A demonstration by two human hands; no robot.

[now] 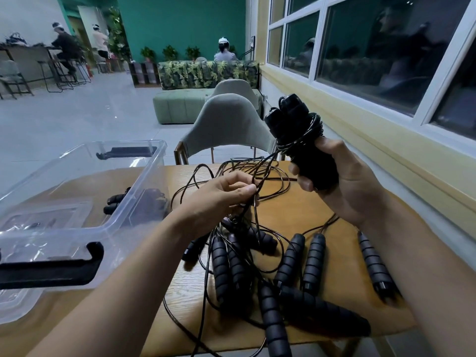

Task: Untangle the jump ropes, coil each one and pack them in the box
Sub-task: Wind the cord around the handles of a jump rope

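Coiling is the step in hand. The right hand (342, 186) grips a bundle (296, 124) of two handles with cord wound round it, held above the far right of the bench (296, 210). The bundle's long axis is near upright, its ends pointing up and slightly left. The left hand (219, 197) pinches the loose cord (260, 173) leading from the pile (291, 258) of ropes on the near bench. Next, that cord needs freeing from the pile before more winding. The box (144, 181) at left seems to hold one rope already.
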